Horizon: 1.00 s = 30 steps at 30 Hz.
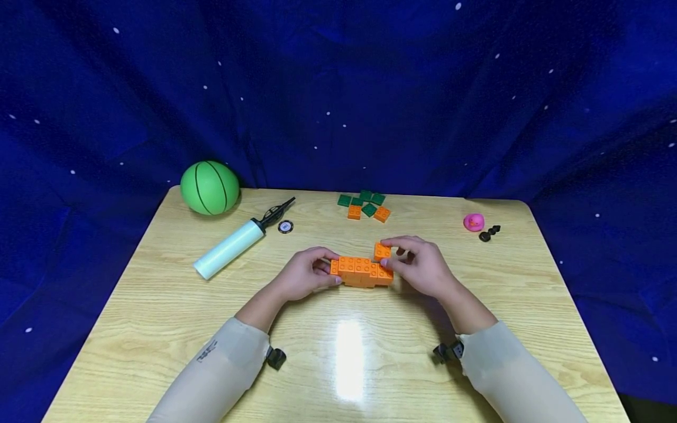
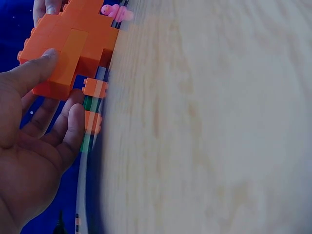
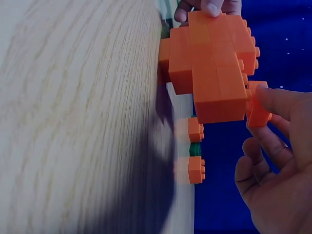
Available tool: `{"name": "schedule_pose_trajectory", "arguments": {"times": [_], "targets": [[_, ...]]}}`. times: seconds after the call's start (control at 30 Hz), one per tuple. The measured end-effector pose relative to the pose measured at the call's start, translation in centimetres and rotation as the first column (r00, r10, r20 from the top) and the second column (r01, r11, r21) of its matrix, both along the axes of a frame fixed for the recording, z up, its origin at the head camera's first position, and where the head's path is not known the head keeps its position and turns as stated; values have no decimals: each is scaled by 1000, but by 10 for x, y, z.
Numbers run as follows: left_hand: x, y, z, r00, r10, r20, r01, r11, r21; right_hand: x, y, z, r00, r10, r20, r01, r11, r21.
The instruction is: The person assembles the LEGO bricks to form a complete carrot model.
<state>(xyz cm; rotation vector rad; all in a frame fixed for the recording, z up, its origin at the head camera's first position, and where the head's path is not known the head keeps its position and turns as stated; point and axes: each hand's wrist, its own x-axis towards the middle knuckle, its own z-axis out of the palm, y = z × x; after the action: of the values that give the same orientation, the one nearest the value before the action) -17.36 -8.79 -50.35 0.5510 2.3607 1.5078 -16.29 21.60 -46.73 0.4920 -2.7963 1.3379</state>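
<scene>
An assembly of orange toy building bricks (image 1: 355,269) stands mid-table, built of several joined bricks with studs on top. My left hand (image 1: 311,272) grips its left end, thumb on the near side and fingers beyond. A single orange brick (image 1: 382,251) is pinched between thumb and fingers of my right hand (image 1: 420,265). In the right wrist view this small brick (image 3: 257,103) sits right against the studs at the assembly's end; whether it is pressed on I cannot tell. The left wrist view shows my left thumb (image 2: 41,70) lying on the assembly's near face.
Behind the assembly lie several green bricks (image 1: 368,210) and two loose orange bricks (image 1: 354,212). Leftward are a green ball (image 1: 210,188), a hand pump (image 1: 230,248) and a round chip (image 1: 285,227). A pink duck (image 1: 473,222) and a small black object (image 1: 489,234) lie at right.
</scene>
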Motion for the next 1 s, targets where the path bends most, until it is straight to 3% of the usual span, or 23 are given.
{"name": "schedule_pose_trajectory", "arguments": {"times": [0.7,1.0], "targets": [[1,0,1,1000,4,8,-4,1000,7,12,0,-5,990,119,-70,-118,993,13],[1,0,-2,1000,6,5,-6,1000,18,16,-2,-5,990,115,-84,-113,993,21]]}}
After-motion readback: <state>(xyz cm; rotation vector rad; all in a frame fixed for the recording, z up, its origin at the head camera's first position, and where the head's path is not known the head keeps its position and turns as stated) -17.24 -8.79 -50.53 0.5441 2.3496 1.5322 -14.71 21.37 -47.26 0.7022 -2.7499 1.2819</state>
